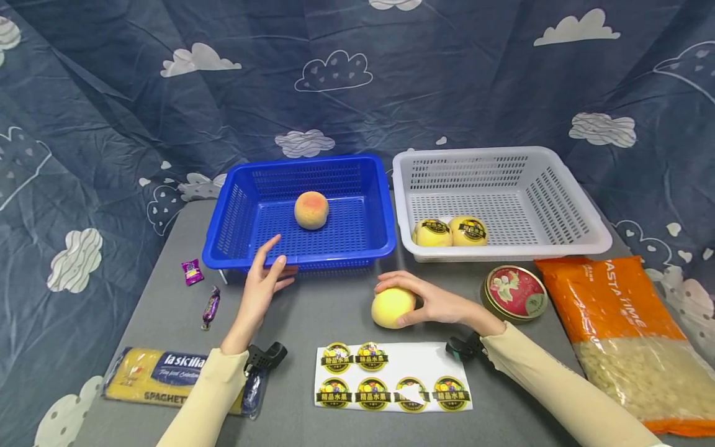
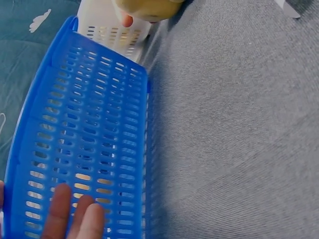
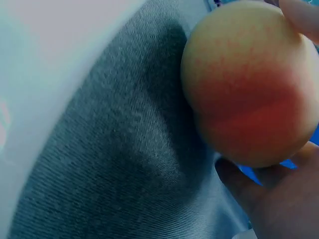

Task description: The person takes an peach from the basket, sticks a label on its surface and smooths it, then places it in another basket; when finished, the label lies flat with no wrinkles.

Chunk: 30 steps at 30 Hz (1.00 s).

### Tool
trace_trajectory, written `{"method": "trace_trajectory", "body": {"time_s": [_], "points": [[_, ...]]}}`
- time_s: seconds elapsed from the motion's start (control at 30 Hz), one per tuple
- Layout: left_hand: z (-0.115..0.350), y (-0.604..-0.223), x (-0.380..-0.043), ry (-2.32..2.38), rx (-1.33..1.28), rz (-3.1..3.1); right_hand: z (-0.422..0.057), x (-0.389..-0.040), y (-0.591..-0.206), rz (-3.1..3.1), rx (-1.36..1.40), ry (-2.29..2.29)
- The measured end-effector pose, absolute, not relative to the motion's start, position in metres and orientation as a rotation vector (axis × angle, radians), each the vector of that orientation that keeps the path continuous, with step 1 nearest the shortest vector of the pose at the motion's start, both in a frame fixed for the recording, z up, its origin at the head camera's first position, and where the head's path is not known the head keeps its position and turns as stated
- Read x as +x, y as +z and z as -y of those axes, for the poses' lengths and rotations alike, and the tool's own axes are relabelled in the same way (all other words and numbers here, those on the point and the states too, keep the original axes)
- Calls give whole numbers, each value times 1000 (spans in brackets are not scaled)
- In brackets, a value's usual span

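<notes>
My right hand (image 1: 432, 301) grips a peach (image 1: 391, 308) by its sides, above the grey table in front of the baskets. In the right wrist view the peach (image 3: 249, 84) shows a red blush and a crease between fingers and thumb. My left hand (image 1: 261, 282) is at the front wall of the blue basket (image 1: 349, 256), fingers spread and holding nothing; whether it touches the basket I cannot tell. One peach (image 1: 311, 211) without a visible sticker lies inside that basket. Below my hands lies a white sheet of round fruit stickers (image 1: 391, 377), with bare patches at its upper right.
The white basket (image 1: 503, 251) at right contains peaches (image 1: 468, 233) with black-and-gold stickers. A red round tin (image 1: 515, 292) and an orange pasta bag (image 1: 625, 335) are on the right. At left lie a spaghetti pack (image 1: 151, 375) and two purple-wrapped candies (image 1: 210, 308).
</notes>
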<state>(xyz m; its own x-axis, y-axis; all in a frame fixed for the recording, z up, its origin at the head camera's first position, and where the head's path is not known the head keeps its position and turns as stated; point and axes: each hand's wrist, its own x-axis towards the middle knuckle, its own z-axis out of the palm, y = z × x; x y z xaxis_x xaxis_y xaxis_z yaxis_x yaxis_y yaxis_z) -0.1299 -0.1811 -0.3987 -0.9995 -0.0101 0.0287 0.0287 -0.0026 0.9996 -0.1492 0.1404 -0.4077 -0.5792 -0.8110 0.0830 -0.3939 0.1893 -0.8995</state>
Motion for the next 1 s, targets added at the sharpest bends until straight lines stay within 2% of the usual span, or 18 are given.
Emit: {"method": "trace_trajectory", "body": {"time_s": [0.1,0.23,0.4,0.5,0.77,1.0], "points": [[181,-400,-128,-2198,-104,2254,-141,-145,-402,-2106,-1133,-1389],[175,-410,-118,-2090,-396,2425,-139,-138,-392,-2149,-1119,-1548],[155,-421,-94,-1656,-838,2758,-131,-124,-390,-2125,-1121,-1728],[142,-426,-81,-1414,-1017,2875,-125,-113,-397,-2169,-1175,-1638],[129,-438,-66,-1107,-1045,3044,-112,-86,-425,-2254,-1412,-1229],[127,-446,-59,-980,-991,3107,-110,-72,-432,-2364,-1306,-882]]}}
